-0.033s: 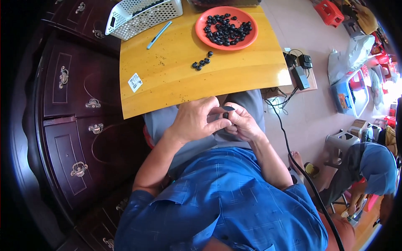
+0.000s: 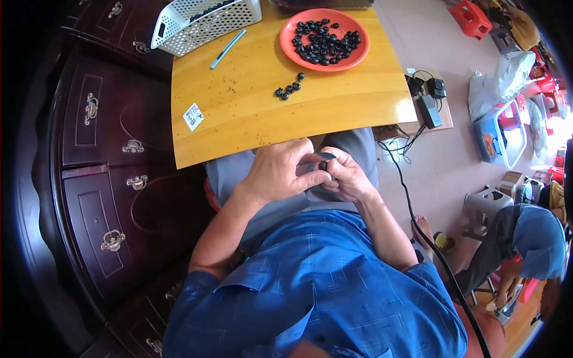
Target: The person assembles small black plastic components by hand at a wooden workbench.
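Observation:
Both hands meet above my lap, just short of the table's near edge. Between the fingertips of my left hand [image 2: 276, 172] sits a small round black bead [image 2: 323, 166], with the thumb against its lower side. My right hand [image 2: 349, 176] is closed, its thumb and index finger around a thin dark flat piece [image 2: 326, 156] that lies over the bead. The right fingertips also touch the bead, and the curled fingers hide part of both things. Several similar loose beads [image 2: 288, 89] lie on the yellow table [image 2: 239, 122]. Many more fill an orange-red plate [image 2: 286, 51].
A white perforated basket [image 2: 206, 30] and a light blue pen [image 2: 228, 49] are at the table's far left. Dark drawers [image 2: 89, 143] line my left. Power adapters [image 2: 428, 110] and a black cable [image 2: 412, 209] lie to the right. Another person [image 2: 537, 238] bends at far right.

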Demonstrator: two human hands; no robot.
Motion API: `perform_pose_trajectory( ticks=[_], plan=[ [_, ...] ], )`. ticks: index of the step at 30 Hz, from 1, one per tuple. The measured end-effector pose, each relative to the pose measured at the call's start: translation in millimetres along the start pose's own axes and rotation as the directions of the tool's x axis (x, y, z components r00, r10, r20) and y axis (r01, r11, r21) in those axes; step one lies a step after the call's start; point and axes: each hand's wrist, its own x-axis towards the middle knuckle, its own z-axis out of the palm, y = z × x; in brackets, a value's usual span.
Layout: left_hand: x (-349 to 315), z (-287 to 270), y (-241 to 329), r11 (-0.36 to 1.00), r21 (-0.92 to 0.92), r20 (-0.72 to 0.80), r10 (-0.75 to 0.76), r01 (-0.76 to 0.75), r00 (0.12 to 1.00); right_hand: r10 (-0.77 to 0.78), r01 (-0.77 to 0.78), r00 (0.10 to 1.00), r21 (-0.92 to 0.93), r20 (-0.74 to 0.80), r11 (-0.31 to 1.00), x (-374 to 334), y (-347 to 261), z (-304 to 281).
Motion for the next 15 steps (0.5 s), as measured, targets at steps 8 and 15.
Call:
perform_pose_trajectory(
  ticks=[8, 15],
  plan=[
    [-3, 1, 1, 0.998, 0.055, 0.066, -0.002, -0.002, 0.998, -0.023, 0.025, 0.996, -0.032, 0.083, 0.999, 5, 4, -11],
    [-3, 2, 0, 0.999, 0.029, 0.033, -0.033, 0.032, 0.999, -0.036, 0.032, 0.996, 0.051, 0.087, 0.998, 9, 9, -12]
  ],
)
